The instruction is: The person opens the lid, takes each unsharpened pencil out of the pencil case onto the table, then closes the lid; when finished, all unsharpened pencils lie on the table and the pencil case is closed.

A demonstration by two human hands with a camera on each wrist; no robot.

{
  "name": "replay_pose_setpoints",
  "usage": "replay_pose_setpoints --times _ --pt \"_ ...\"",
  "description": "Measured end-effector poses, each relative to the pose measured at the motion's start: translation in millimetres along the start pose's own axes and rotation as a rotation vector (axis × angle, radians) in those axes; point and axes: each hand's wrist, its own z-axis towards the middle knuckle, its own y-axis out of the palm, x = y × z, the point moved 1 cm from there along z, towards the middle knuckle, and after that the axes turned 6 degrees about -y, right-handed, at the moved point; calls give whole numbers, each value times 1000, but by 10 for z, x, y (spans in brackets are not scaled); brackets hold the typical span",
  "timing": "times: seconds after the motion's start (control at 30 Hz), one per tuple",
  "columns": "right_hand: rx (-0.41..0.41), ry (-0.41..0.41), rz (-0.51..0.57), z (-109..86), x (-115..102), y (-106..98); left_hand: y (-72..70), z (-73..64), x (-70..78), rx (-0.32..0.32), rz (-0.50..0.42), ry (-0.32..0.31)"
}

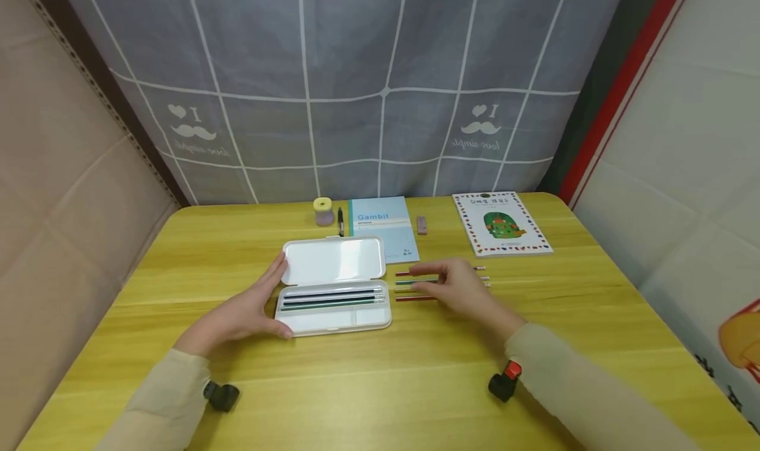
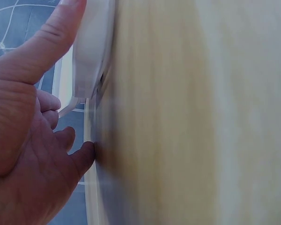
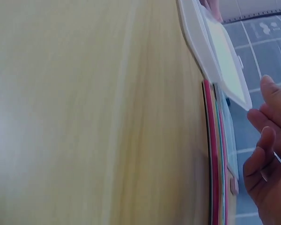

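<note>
A white pencil case (image 1: 335, 326) lies with its lid (image 1: 334, 261) flipped back. Inside it are several pencils (image 1: 332, 300), dark and green. My left hand (image 1: 252, 306) spans the case's left side, thumb at the front corner and fingers along the lid's edge; in the left wrist view the thumb overlaps the white wall (image 2: 91, 51). Several coloured pencils lie side by side right of the case, among them a red pencil (image 1: 415, 299). Over them hovers my right hand (image 1: 460, 287), its thumb and fingers apart with nothing between them. The right wrist view shows the pencils (image 3: 213, 140) below that hand.
Behind the case are a yellow-topped round container (image 1: 323, 211), a black pen (image 1: 341, 221), a light-blue notebook (image 1: 382, 221) and a small pinkish eraser (image 1: 421, 225). A white picture-covered book (image 1: 501, 224) lies at the back right. A grey grid-patterned cloth (image 1: 344, 134) hangs beyond the table.
</note>
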Motion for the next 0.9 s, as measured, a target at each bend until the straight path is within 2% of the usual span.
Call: replay_pose_setpoints --times 0.23,0.37,0.5,0.63,0.9 --pt "-133 -62 -5 165 -180 370 -6 -12 -8 3 -4 7" --pt "-189 -83 -103 241 -245 534 -7 -12 -15 1 -9 3" --pt "-190 -85 -230 277 -300 629 -10 -10 -13 1 -10 5" --pt "-179 -85 -305 293 -338 677 -16 -7 0 6 -6 14" --pt "-165 -56 -329 332 -388 731 -21 -4 -3 4 -8 18"
